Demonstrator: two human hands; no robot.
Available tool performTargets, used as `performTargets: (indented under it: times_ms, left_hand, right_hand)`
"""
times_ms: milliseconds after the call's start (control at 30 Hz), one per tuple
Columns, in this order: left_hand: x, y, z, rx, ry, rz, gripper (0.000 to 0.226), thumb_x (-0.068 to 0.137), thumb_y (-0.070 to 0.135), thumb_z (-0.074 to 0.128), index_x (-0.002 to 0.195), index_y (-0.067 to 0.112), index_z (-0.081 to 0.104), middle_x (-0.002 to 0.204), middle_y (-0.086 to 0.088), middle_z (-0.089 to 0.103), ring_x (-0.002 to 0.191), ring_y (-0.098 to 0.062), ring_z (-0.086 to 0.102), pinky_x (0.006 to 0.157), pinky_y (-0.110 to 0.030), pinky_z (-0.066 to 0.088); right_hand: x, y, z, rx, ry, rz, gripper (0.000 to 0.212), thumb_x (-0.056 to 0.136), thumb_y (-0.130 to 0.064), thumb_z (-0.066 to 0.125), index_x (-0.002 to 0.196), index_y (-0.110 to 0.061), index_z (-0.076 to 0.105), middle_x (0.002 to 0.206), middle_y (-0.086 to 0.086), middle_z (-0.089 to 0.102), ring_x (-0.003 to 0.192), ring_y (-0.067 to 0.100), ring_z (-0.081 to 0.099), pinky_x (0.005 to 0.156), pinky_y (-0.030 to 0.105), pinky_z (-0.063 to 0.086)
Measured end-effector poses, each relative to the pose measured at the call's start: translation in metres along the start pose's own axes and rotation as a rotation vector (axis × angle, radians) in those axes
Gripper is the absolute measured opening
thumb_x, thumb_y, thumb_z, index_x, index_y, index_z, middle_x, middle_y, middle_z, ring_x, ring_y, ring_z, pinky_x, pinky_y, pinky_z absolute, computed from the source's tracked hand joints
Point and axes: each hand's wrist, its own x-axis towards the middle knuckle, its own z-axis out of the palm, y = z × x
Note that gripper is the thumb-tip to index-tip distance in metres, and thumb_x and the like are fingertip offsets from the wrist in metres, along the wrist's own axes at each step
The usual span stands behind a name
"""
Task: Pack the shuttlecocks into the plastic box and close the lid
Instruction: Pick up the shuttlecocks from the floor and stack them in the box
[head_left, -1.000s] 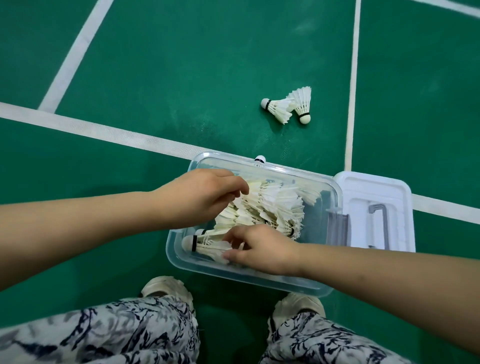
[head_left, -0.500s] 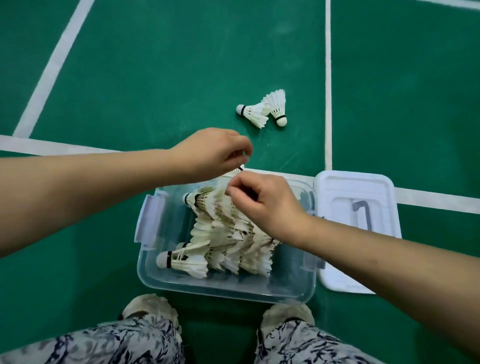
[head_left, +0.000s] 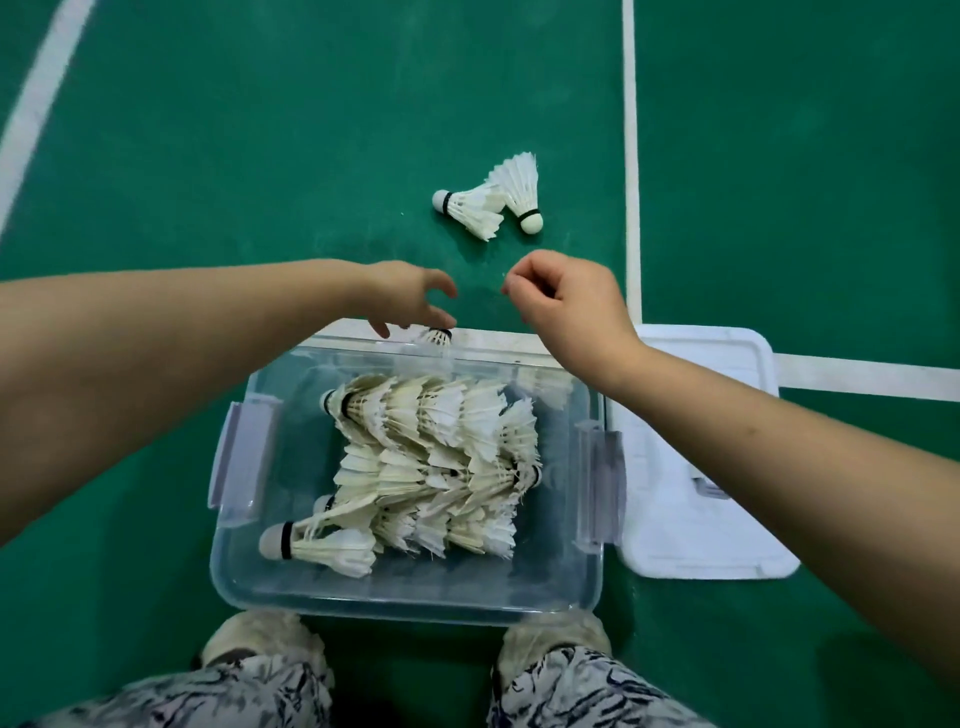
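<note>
Neither grip holds anything. Left hand (head_left: 410, 296) reaches forward past the far rim of the plastic box (head_left: 410, 597), its fingers spread and curved downward above a single shuttlecock (head_left: 436, 336) that lies on the white court line (head_left: 857, 376) just beyond the box's far wall. Right hand (head_left: 566, 304) hovers beside it, loosely curled with thumb and forefinger drawn close together; whether anything tiny sits between them cannot be told.

Inside the clear box, the packed shuttlecocks (head_left: 436, 457) lie nested in rows, feathers overlapping, with cork heads showing at the left ends of the near and far rows. The box's latches stand out at its left and right sides. The white lid (head_left: 701, 519) lies flat on the green floor (head_left: 260, 156), touching the box's right side, so the box is uncovered.

Two loose shuttlecocks (head_left: 493, 205) rest on the floor well beyond both hands, feathers touching, one cork pointing left and the other toward the person.

At the bottom edge, two light shoes (head_left: 254, 642) stand just behind the box's near wall, with patterned trousers (head_left: 571, 696) over the knees.
</note>
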Motion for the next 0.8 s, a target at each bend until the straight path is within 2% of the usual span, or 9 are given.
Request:
performTargets:
  times_ms: [167, 267, 333, 467, 633, 733, 800]
  left_hand:
    - [0.015, 0.005, 0.002, 0.141, -0.012, 0.054, 0.043, 0.087, 0.043, 0.053, 0.126, 0.026, 0.045, 0.104, -0.011, 0.062, 0.065, -0.013, 0.055, 0.062, -0.029, 0.050]
    - [0.020, 0.006, -0.003, 0.293, -0.025, 0.074, 0.036, 0.088, 0.044, 0.052, 0.118, 0.025, 0.051, 0.076, -0.002, 0.062, 0.061, -0.013, 0.057, 0.070, -0.031, 0.051]
    - [0.023, 0.006, -0.003, 0.352, -0.043, 0.094, 0.032, 0.088, 0.044, 0.052, 0.113, 0.025, 0.054, 0.066, 0.002, 0.062, 0.066, -0.017, 0.060, 0.073, -0.029, 0.049]
    - [0.026, 0.004, 0.007, 0.329, -0.045, 0.168, 0.029, 0.087, 0.043, 0.053, 0.110, 0.026, 0.056, 0.067, 0.003, 0.061, 0.067, -0.017, 0.059, 0.067, -0.026, 0.042]
    - [0.023, 0.004, 0.012, 0.239, -0.049, 0.157, 0.025, 0.088, 0.042, 0.052, 0.108, 0.028, 0.059, 0.066, 0.006, 0.058, 0.067, -0.015, 0.057, 0.058, -0.024, 0.039]
    - [0.017, 0.006, 0.007, 0.207, 0.019, 0.150, 0.022, 0.089, 0.035, 0.052, 0.108, 0.026, 0.058, 0.073, 0.005, 0.056, 0.075, -0.018, 0.053, 0.060, -0.025, 0.037]
    - [0.013, 0.007, 0.004, 0.178, 0.077, 0.150, 0.022, 0.090, 0.034, 0.051, 0.109, 0.026, 0.058, 0.084, 0.001, 0.057, 0.078, -0.019, 0.051, 0.066, -0.027, 0.036]
  right_hand:
    - [0.001, 0.014, -0.003, 0.026, 0.012, 0.064, 0.016, 0.086, -0.016, 0.053, 0.072, -0.014, 0.062, 0.057, -0.008, 0.050, 0.069, 0.018, 0.053, 0.071, 0.036, 0.048]
    - [0.000, 0.018, -0.004, 0.025, 0.015, 0.078, 0.017, 0.086, -0.017, 0.053, 0.074, -0.011, 0.063, 0.059, -0.006, 0.052, 0.073, 0.024, 0.057, 0.074, 0.038, 0.049]
    - [0.000, 0.020, -0.004, 0.027, 0.016, 0.080, 0.018, 0.086, -0.018, 0.053, 0.074, -0.010, 0.063, 0.060, -0.005, 0.052, 0.073, 0.025, 0.057, 0.075, 0.039, 0.050]
    - [-0.004, 0.026, -0.005, 0.009, 0.009, 0.085, 0.018, 0.086, -0.017, 0.053, 0.075, -0.007, 0.063, 0.059, -0.003, 0.053, 0.068, 0.020, 0.053, 0.070, 0.035, 0.047]
    - [-0.004, 0.034, -0.005, -0.003, 0.015, 0.112, 0.018, 0.085, -0.017, 0.053, 0.075, -0.007, 0.063, 0.058, -0.006, 0.053, 0.075, 0.027, 0.059, 0.070, 0.033, 0.047]
    - [-0.005, 0.039, -0.007, -0.021, 0.019, 0.127, 0.019, 0.086, -0.018, 0.053, 0.076, -0.006, 0.063, 0.062, -0.002, 0.056, 0.072, 0.024, 0.057, 0.070, 0.032, 0.047]
    - [-0.005, 0.042, -0.009, -0.024, 0.027, 0.145, 0.019, 0.086, -0.018, 0.052, 0.077, -0.005, 0.063, 0.063, 0.000, 0.057, 0.071, 0.022, 0.056, 0.070, 0.032, 0.047]
